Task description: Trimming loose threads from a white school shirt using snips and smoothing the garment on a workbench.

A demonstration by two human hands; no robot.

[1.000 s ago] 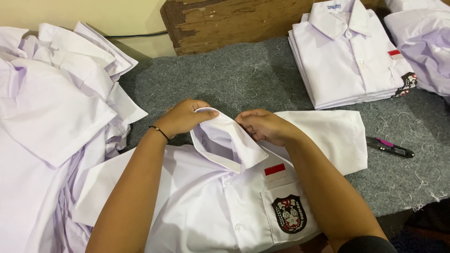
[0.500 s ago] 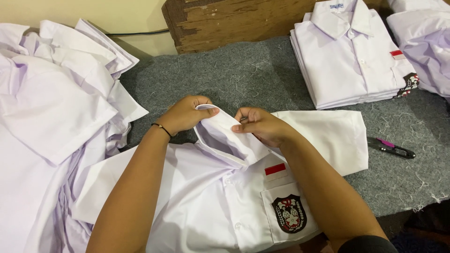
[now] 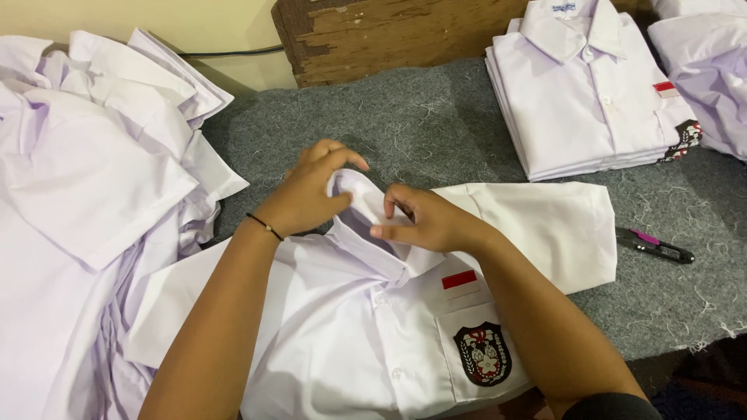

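Note:
A white short-sleeved shirt (image 3: 342,342) lies front up on the grey felt table (image 3: 436,124), its chest pocket bearing a dark crest badge (image 3: 482,355) under a small red-and-white patch. My left hand (image 3: 310,194) pinches the left side of the collar (image 3: 359,210), fingers curled over its top edge. My right hand (image 3: 424,222) presses on the collar's right side, fingers flat against the fold. One sleeve (image 3: 545,225) spreads out to the right.
A loose heap of white shirts (image 3: 85,179) fills the left side. A neat stack of folded shirts (image 3: 591,93) sits at the back right, with more white cloth (image 3: 708,70) beside it. A small black-and-pink thread snipper (image 3: 654,246) lies right of the sleeve. A worn wooden board (image 3: 389,35) stands behind.
Both hands have kept working the collar: it was standing up and open, and now it is folded down flatter, with my right hand moved onto its right side.

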